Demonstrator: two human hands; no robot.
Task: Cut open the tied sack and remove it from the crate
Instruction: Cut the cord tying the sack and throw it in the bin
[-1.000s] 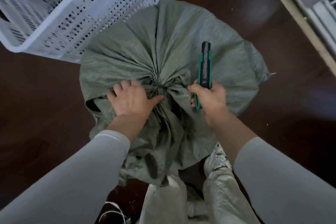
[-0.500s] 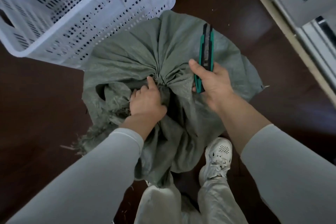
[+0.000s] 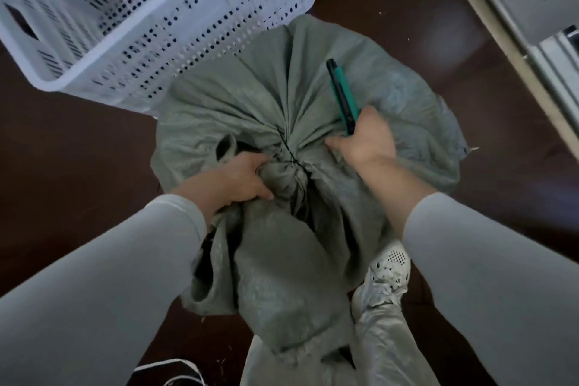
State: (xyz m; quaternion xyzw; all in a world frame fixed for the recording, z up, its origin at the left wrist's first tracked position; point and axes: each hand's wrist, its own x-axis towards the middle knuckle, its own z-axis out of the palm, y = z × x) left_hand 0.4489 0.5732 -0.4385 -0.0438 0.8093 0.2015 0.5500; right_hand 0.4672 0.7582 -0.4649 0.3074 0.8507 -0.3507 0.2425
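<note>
I see the grey-green woven plastic sack (image 3: 238, 110) lying on the dark brown floor (image 3: 78, 150), just beside the white perforated plastic crate (image 3: 163, 28) and touching its near corner. My left hand (image 3: 241, 178) is closed around the gathered neck of the sack, where a thin black tie (image 3: 289, 152) binds it. My right hand (image 3: 363, 138) presses on the sack to the right of the knot and grips a teal and black utility knife (image 3: 341, 94), which points away from me.
</note>
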